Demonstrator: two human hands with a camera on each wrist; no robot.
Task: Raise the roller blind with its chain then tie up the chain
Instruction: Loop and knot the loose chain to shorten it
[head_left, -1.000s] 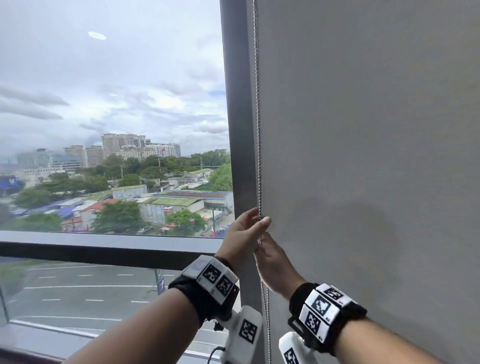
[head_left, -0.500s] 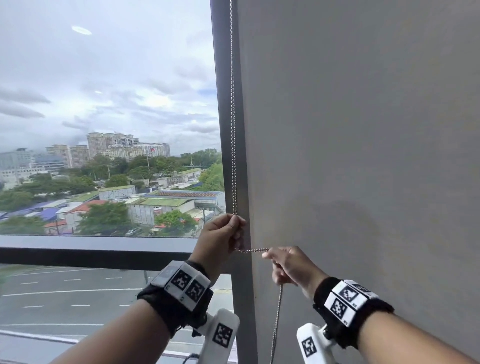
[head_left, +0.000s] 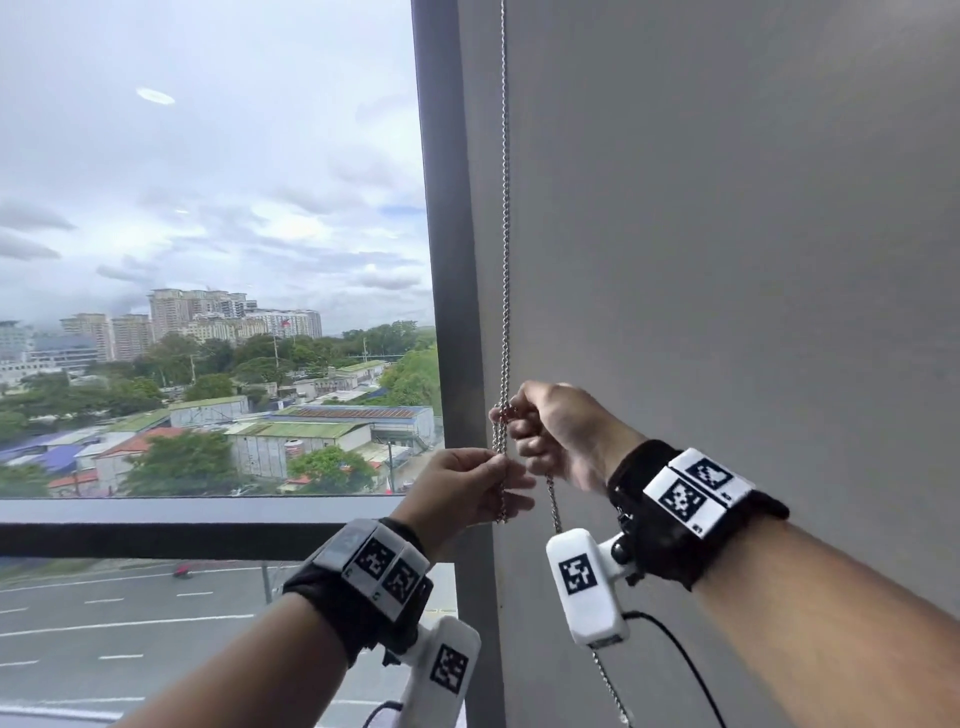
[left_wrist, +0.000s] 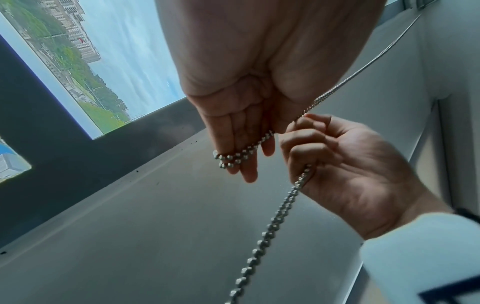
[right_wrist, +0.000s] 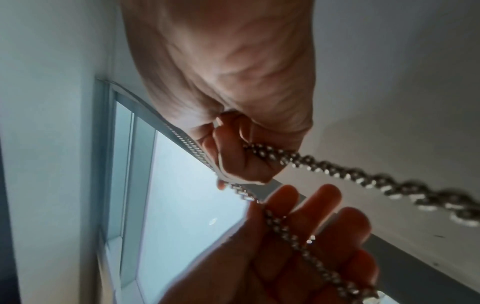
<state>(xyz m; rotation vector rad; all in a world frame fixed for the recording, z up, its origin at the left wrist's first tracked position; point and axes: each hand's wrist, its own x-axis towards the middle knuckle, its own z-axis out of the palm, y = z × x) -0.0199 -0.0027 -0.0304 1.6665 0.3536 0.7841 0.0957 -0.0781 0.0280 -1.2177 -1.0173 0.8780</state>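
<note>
A metal bead chain (head_left: 505, 260) hangs in two strands beside the grey window post. My right hand (head_left: 550, 431) is curled into a fist round the chain, with a bend of it at its fingertips against the hanging strands. Just below and to the left, my left hand (head_left: 475, 483) pinches a short loop of chain between thumb and fingers. In the left wrist view the loop (left_wrist: 233, 158) lies across my left fingers and the rest of the chain (left_wrist: 272, 222) drops from my right fist (left_wrist: 337, 156). The blind itself is out of view.
The dark grey window post (head_left: 447, 260) stands left of the chain and a flat grey surface (head_left: 727, 260) fills the right. A horizontal window rail (head_left: 182, 525) crosses at hand height. The loose chain tail (head_left: 613, 696) hangs under my right wrist.
My right hand has risen from below the left hand to above it, carrying chain up to the hanging strands. The left hand has dropped slightly and now holds a short loop.
</note>
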